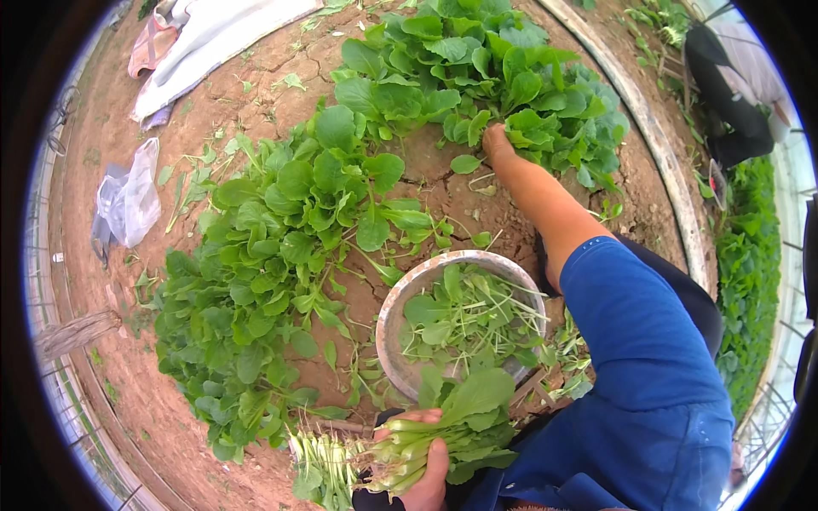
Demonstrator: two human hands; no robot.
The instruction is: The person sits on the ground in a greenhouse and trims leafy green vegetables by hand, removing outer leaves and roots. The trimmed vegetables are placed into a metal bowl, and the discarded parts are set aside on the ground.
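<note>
My left hand (pixel 431 479), low in the picture, grips a bunch of leafy greens (pixel 476 409) by the pale stems, with thin roots hanging out to the left. My right hand (pixel 496 140) reaches far forward to the base of the growing leafy plants (pixel 537 102). Leaves cover its fingers, so I cannot tell what they hold. Between the hands stands a round, worn basin (pixel 391 300) with loose leaves and stems (pixel 473 313) inside. Beside my left hand lies a pile of pulled greens (pixel 323 460) with the roots on.
More leafy plants (pixel 255 300) grow in a curved band at the left. A plastic bag (pixel 131 198) and a white sheet (pixel 211 45) lie on the soil. A pale hose-like strip (pixel 658 140) runs along the right, where another person (pixel 735 83) is partly visible. A wooden post (pixel 77 335) juts in.
</note>
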